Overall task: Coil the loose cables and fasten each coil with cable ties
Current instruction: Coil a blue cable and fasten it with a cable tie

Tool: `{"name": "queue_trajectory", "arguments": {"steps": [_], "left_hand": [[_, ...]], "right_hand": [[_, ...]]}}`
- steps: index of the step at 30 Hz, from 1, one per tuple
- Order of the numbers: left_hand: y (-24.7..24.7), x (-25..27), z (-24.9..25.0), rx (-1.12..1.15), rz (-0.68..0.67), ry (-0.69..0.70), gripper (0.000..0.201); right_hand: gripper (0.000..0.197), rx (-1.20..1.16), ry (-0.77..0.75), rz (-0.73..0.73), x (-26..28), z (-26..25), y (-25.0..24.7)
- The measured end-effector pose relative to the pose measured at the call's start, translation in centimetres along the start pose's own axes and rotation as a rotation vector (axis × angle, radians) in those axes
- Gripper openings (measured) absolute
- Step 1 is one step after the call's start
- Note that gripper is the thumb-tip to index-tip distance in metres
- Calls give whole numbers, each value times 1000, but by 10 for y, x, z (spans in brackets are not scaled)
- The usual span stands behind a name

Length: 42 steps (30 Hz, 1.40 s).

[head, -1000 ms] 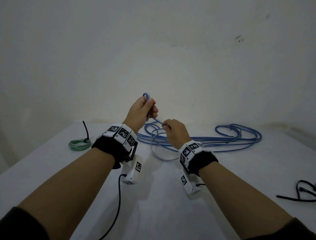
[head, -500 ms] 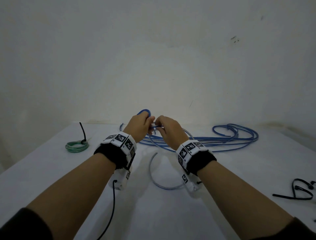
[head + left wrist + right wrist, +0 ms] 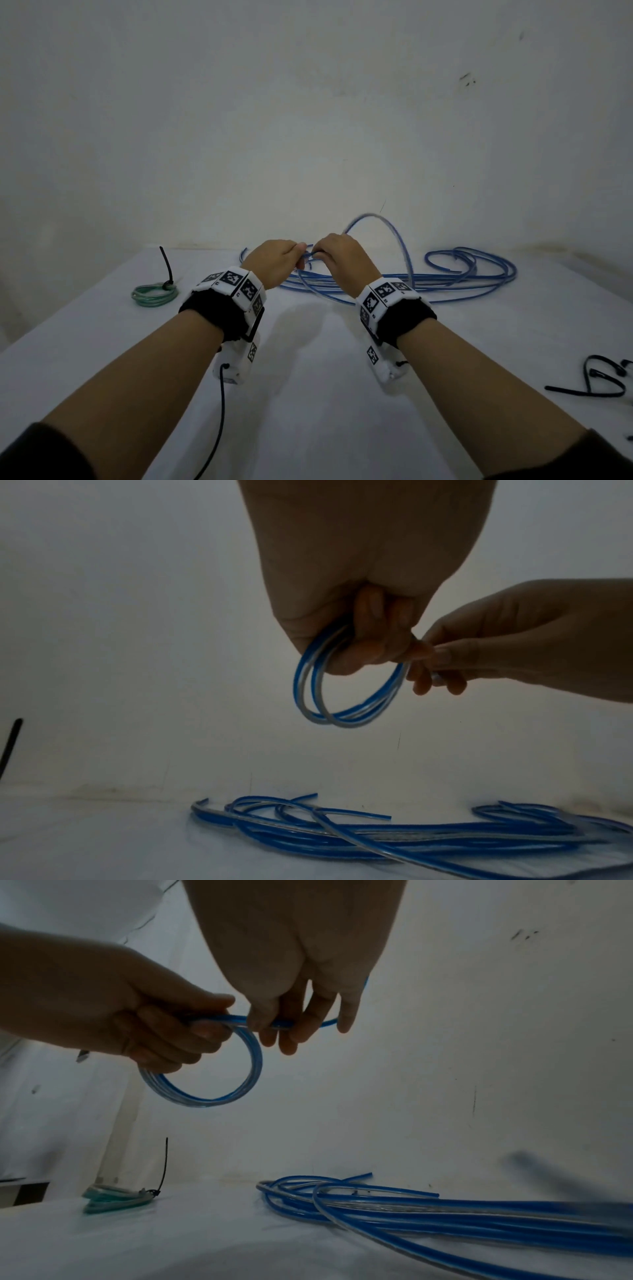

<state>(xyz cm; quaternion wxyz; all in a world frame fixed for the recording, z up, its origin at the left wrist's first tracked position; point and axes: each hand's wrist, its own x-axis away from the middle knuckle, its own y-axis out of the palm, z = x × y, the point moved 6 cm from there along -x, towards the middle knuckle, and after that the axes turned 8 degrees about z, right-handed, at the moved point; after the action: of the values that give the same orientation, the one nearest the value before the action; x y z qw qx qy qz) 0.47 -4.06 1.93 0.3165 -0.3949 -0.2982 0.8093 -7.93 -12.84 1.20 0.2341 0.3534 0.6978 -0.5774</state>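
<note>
My left hand (image 3: 274,262) holds a small coil of blue cable (image 3: 346,691) above the table, its fingers curled round the top of the loops (image 3: 205,1080). My right hand (image 3: 337,255) meets it from the right and pinches the same blue cable (image 3: 284,1023) beside the coil. From the right hand a loose arc of that cable (image 3: 387,228) rises and drops to the tangled blue pile (image 3: 455,274) lying at the back of the white table (image 3: 308,394).
A green coil (image 3: 154,294) fastened with a black cable tie (image 3: 167,265) lies at the back left. Loose black cable ties (image 3: 596,380) lie at the right edge. A black lead (image 3: 219,421) hangs from my left wrist camera. A white wall stands close behind.
The left hand came down from its raised position and the right hand moved up to meet it. A new arc of blue cable now stands behind the right hand.
</note>
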Motion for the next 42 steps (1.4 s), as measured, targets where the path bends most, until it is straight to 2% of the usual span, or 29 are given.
{"name": "queue_trajectory", "arguments": {"steps": [2,6,10,14,17,20,22,25,31,33,35,38,42], "left_hand": [[-3,1,-2,72,3,-38,46],[-4,1,-10,301,32,-139,45],[-4,-1,-17,654,10,-310,42],[-8,-2,-8,795,-19,-311,39],[-14,-2,-2,912,31,-282,38],[-25,-5,-6,1124,104,-307,37],[-31,-7,-8,1205,112,-320,37],[-31,-9,-7,1210,107,-307,33],[-31,-11,5,1305,184,-235,30],[-33,-12,8,1308,193,-203,29],[-33,-14,11,1288,199,-177,28],[-31,-15,16,1205,216,-131,28],[-28,-15,22,890,310,-23,24]], "right_hand": [[21,-34,32,-66,1,2,2],[23,-39,103,-91,3,4,1],[13,-90,173,-90,6,16,0],[15,-77,221,-26,5,18,-3],[16,-53,317,20,2,24,-5],[18,-21,441,62,5,38,-10],[18,26,459,52,8,44,-11],[27,31,492,55,8,48,-8],[19,-139,543,78,9,40,-1],[11,-170,514,71,11,34,1],[12,-177,476,33,12,31,5],[12,-206,424,-23,14,23,10],[11,-216,354,-143,16,8,16]]}}
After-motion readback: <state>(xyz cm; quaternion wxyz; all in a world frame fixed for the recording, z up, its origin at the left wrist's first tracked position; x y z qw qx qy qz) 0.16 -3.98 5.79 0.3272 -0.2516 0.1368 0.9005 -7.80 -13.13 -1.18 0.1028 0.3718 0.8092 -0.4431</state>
